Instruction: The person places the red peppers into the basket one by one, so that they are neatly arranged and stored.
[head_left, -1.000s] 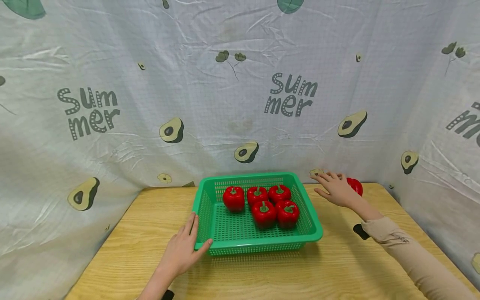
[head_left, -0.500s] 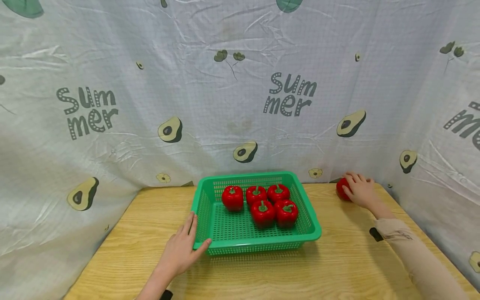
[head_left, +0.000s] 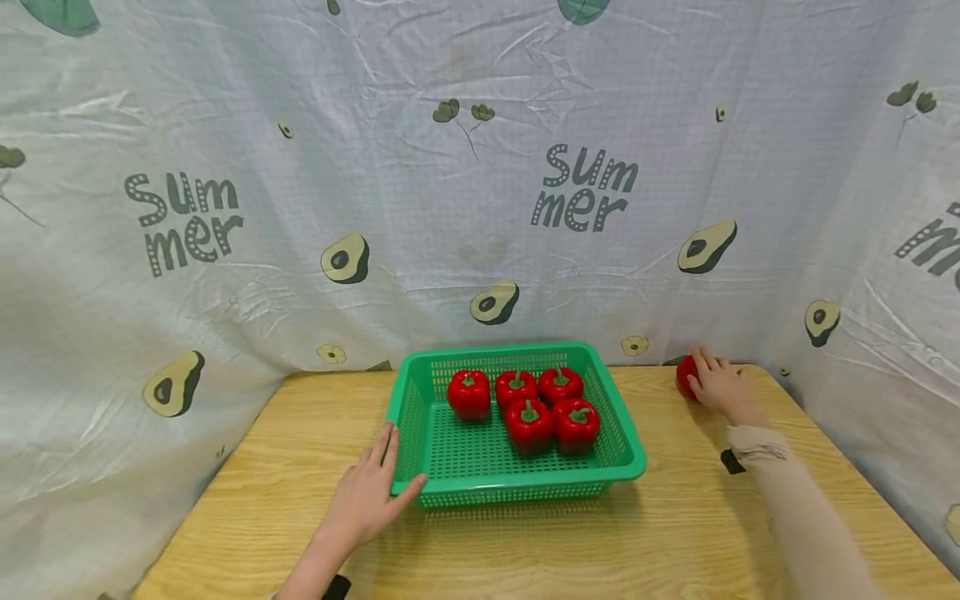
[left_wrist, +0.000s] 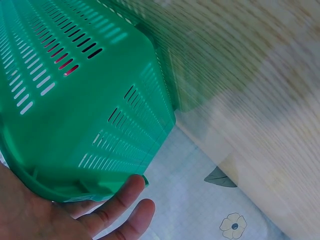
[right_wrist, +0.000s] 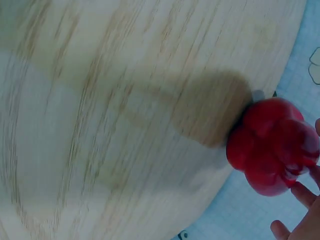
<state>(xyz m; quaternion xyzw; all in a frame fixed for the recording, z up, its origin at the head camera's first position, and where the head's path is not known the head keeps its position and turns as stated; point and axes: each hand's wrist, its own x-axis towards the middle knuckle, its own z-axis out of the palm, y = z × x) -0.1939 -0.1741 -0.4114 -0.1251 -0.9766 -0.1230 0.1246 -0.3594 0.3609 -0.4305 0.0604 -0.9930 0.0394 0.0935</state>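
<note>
A green plastic basket (head_left: 517, 483) with slotted walls stands mid-table, holding several red bell peppers (head_left: 529, 427) with green stems. My left hand (head_left: 367, 496) rests at its left front corner, thumb along the front rim and fingers extended along the left side. In the left wrist view those fingers (left_wrist: 117, 205) lie against the rim of the basket (left_wrist: 55, 110). Far to the right, my right hand (head_left: 722, 390) grips one more red bell pepper (head_left: 686, 379), fingers over its top. The right wrist view shows the lobed underside of this pepper (right_wrist: 272, 145), with fingertips (right_wrist: 302, 194) at its edge.
The wooden table (head_left: 525, 558) ends at the back against a pale curtain (head_left: 420, 200) printed with avocados and lettering, which also hangs at both sides. The single pepper is close to the table's back right edge, right of the basket.
My right hand has moved right and back from beside the basket onto the lone pepper and now holds it; its forearm has swung slightly left. The left hand and basket stay put.
</note>
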